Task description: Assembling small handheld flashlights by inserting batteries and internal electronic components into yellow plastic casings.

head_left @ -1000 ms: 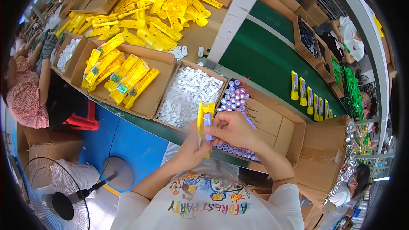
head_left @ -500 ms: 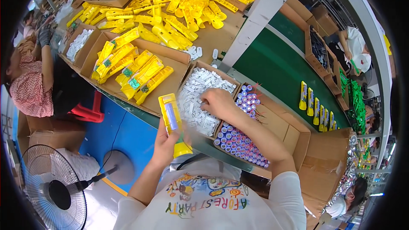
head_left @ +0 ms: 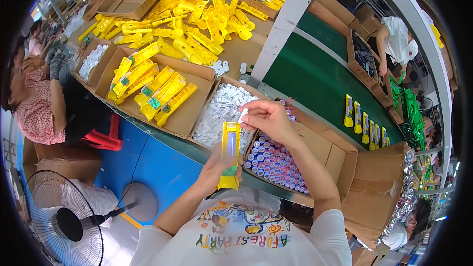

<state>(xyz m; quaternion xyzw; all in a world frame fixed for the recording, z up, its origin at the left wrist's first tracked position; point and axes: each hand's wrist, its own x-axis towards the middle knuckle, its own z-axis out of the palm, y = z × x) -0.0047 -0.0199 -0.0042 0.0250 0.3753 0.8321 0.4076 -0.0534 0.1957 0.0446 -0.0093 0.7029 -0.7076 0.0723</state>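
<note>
My left hand [head_left: 214, 168] is closed round a long yellow plastic housing [head_left: 230, 130], held upright in front of my chest. Inside it lie a blue-violet cylindrical battery and, lower down, a green circuit board. Between thumb and fingers my right hand [head_left: 272, 119] pinches a small white plastic piece [head_left: 243, 114], just above the housing's upper end. Behind both hands a cardboard box [head_left: 198, 124] holds many more loose white pieces. To its right, beneath my right forearm, stand rows of purple-wrapped batteries [head_left: 276, 165] with thin red wires.
On the left, a carton [head_left: 176, 129] holds yellow housings fitted with green boards. Bare yellow housings [head_left: 212, 15] lie heaped beyond. A grey metal post [head_left: 283, 32] rises beside a green conveyor [head_left: 308, 74] carrying finished-looking yellow units. A fan [head_left: 69, 224] stands lower left; co-workers sit around.
My right hand has come up out of the white-piece box with one piece. My left hand has brought the yellow housing rightward and slightly down, close to my right hand.
</note>
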